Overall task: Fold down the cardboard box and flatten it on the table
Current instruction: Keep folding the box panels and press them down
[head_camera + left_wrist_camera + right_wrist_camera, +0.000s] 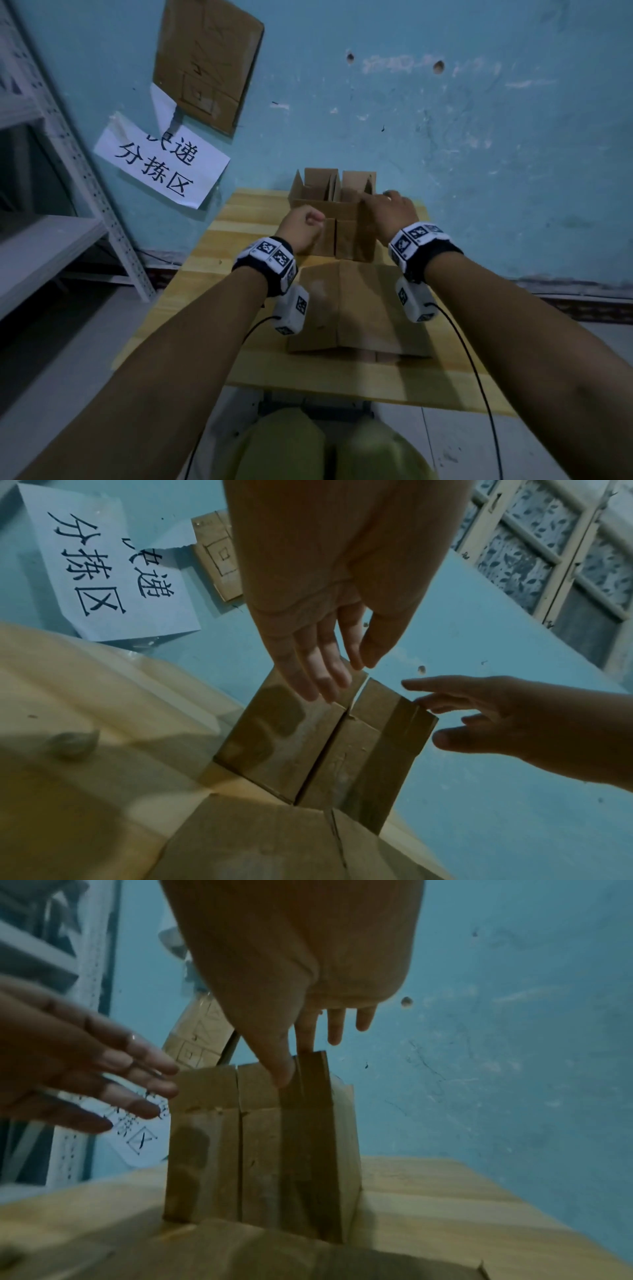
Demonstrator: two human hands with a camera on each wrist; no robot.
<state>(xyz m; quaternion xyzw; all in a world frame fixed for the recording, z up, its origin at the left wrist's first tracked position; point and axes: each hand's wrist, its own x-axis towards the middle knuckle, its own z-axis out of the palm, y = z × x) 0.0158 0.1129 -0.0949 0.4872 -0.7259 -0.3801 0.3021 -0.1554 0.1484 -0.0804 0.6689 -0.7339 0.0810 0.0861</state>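
Observation:
An upright brown cardboard box (329, 209) with raised top flaps stands at the far end of the wooden table (236, 219). My left hand (303, 222) hovers at its front left; in the left wrist view its straight fingers (318, 674) reach just over the box's (284, 737) top edge. My right hand (390, 205) rests at the top right corner. Its thumb (284, 1072) lies on the front of the box (205, 1150), with the fingers reaching past the edge. From the left wrist, the right hand (496, 715) looks spread.
A flattened cardboard piece (356, 308) lies on the table close to me, under my wrists. Behind the box is the blue wall with a paper sign (161, 164) and a cardboard sheet (209, 58). A metal shelf (85, 178) stands at the left.

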